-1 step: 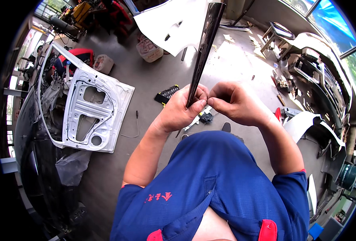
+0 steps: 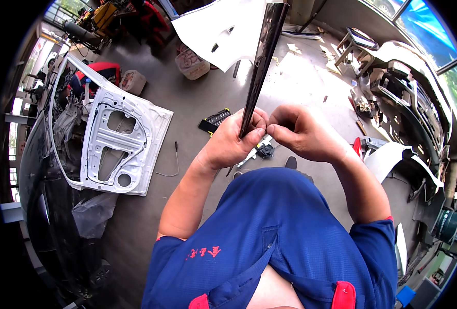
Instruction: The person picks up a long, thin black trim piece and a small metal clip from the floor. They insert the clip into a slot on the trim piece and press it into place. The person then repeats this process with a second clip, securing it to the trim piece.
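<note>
A long, glossy black trim strip (image 2: 263,62) stands slanted before me, its upper end leaning away and its thin lower end passing below my wrist. My left hand (image 2: 233,141) is closed around the strip, thumb and forefinger pinched together toward the right. Close against those fingertips, my right hand (image 2: 306,134) is curled with thumb and forefinger pinched. Whatever sits between the right fingertips is too small or hidden to make out. Below the hands, a small black part (image 2: 264,151) with a pale piece lies near my feet.
A bare white car door (image 2: 92,149) stands at left beside a dark car body (image 2: 48,221). Farther off are a white panel (image 2: 223,31) and a white bucket (image 2: 191,64). A black tool case (image 2: 215,121) lies on the floor. Bumpers and a white fender (image 2: 388,159) crowd the right.
</note>
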Tool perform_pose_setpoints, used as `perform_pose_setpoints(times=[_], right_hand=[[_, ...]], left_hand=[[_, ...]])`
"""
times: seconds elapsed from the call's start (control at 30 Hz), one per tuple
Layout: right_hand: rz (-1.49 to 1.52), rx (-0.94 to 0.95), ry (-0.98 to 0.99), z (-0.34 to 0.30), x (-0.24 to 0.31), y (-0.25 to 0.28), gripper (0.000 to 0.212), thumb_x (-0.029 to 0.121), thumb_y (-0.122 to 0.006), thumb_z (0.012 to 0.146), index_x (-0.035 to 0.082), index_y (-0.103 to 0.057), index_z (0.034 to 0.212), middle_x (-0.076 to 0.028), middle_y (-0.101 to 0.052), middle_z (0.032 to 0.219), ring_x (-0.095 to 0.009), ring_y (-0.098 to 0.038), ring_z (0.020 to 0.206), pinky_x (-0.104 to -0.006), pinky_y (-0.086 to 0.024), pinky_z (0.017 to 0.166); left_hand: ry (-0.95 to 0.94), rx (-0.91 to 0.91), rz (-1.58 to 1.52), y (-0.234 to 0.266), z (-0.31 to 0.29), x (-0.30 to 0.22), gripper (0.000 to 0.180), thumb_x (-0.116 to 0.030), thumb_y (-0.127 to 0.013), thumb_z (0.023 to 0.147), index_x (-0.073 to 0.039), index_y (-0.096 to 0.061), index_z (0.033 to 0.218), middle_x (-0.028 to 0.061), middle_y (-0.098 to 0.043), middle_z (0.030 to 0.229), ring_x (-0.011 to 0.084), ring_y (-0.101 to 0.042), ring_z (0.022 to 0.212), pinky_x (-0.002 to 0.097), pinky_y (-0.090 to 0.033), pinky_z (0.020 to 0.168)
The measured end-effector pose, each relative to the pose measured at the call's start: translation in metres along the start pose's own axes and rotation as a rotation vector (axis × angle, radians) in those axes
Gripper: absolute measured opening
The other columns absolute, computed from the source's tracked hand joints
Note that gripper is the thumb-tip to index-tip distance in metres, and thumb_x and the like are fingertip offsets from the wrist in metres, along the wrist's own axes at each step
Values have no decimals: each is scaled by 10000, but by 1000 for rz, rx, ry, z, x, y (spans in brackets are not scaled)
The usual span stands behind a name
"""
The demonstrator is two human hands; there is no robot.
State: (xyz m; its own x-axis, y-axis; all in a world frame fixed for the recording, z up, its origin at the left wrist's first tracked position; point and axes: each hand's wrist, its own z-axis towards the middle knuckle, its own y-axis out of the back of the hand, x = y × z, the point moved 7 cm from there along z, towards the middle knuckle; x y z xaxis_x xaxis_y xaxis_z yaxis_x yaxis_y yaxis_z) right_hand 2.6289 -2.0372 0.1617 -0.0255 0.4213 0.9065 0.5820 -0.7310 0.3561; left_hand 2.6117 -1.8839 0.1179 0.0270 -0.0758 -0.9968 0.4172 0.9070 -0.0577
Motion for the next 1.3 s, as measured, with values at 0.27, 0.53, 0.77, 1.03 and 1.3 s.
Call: perform_pose_setpoints(times=[0.27, 0.53, 0.77, 1.03, 1.3], right_hand=[[162, 88, -83, -6, -9, 1, 178, 192, -661, 1026, 15, -669, 1023, 39, -587, 802, -46, -525, 736, -255, -452, 641], [186, 59, 69, -2, 7, 8, 175, 182, -724, 996, 12, -689, 978, 41, -592, 769, -36, -539, 702, -235, -443, 614], [113, 25, 33, -1, 6, 9, 195, 186, -742, 981, 12, -680, 919, 45, -581, 738, -32, -526, 675, -232, -422, 581], [206, 117, -72, -5, -6, 6, 184, 204, -690, 1005, 26, -665, 963, 58, -574, 756, -21, -513, 674, -234, -409, 574], [238, 152, 15, -2, -1, 10, 223, 235, -736, 994, 16, -702, 1011, 41, -622, 791, -39, -540, 706, -228, -439, 621]], left_hand=[[79, 29, -16, 6, -5, -2, 207, -234, -672, 969, -36, -616, 943, 23, -574, 1139, 68, -520, 878, 228, -438, 779], [98, -2, -149, 8, -1, -12, 321, -189, -709, 964, 0, -647, 1215, -8, -579, 1110, 2, -480, 727, 182, -408, 694], [34, 41, -96, 5, 4, -10, 121, -118, -698, 986, 2, -677, 993, 20, -521, 1214, 34, -527, 839, 227, -455, 746], [-46, 40, 103, 1, 0, -18, 101, -105, -682, 937, -16, -637, 920, 27, -573, 1086, 86, -534, 845, 248, -468, 806], [2, 8, 17, 15, -2, -24, 432, -277, -706, 928, 45, -686, 1215, 57, -534, 1294, 46, -497, 765, 230, -426, 736]])
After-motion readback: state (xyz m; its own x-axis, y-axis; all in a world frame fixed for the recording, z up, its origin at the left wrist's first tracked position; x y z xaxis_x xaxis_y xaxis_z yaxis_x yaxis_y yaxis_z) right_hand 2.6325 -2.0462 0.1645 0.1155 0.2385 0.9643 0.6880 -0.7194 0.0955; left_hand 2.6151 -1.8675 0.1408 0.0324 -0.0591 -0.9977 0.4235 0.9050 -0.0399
